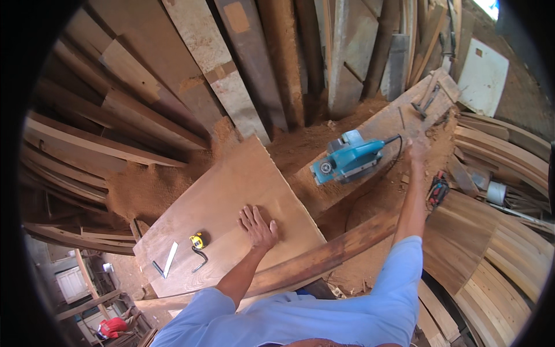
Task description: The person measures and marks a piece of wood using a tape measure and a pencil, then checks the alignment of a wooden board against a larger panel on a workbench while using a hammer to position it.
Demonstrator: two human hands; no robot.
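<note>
While pressing the left hand [259, 227] palm-down on the big wooden panel [243, 173], toward its near edge, got those fingers spread wide and released. Can see the blue electric planer [352, 157] lying on the worn wooden desk [378, 124], between the panel's right edge and the desk's far right end. Got the right hand [417, 149] out by the desk's near edge, close to the planer's black cord [400, 146], but can't tell released from clenched, way too blurry. Spotted a hammer [426, 104] up at that far right end too. Back on the panel, got a square [170, 260] with a pale blade near the left edge, then, further in, a yellow tape measure [198, 240] just beside a bent black thing [200, 258]. Also seeing sawdust [139, 191] heaped past the far left edge.
</note>
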